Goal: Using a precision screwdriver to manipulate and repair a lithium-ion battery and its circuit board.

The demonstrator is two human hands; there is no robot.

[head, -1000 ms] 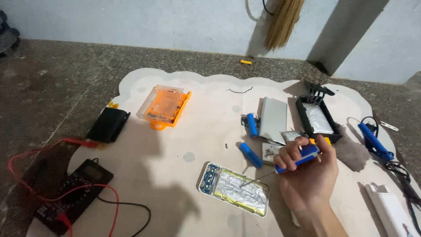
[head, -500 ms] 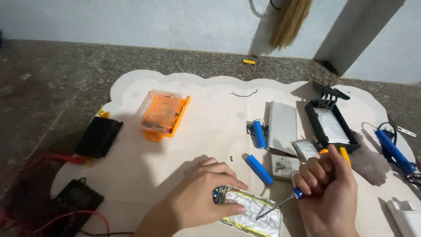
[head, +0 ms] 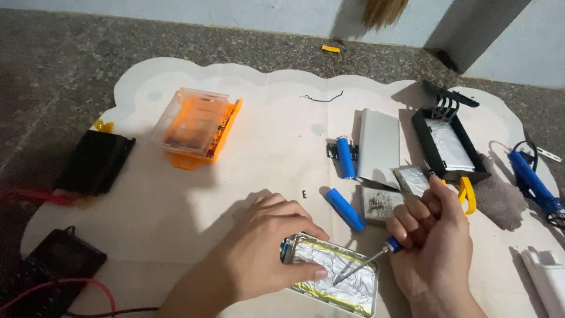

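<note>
Head view, looking down at a scalloped paper mat on a stone floor. The left hand presses flat on a foil-wrapped battery pack in a metal frame, fingers spread, closed on nothing. The right hand is clamped round a small blue-handled screwdriver, its tip on the foil. The pack looks light, thin and soft-skinned (easily punctured, I judge); best steadied by its stiff rim. Nearby lie two blue cylindrical cells and an orange parts box. Half a second ago both hands sat lower and the screwdriver tip was nearer the pack's right edge.
</note>
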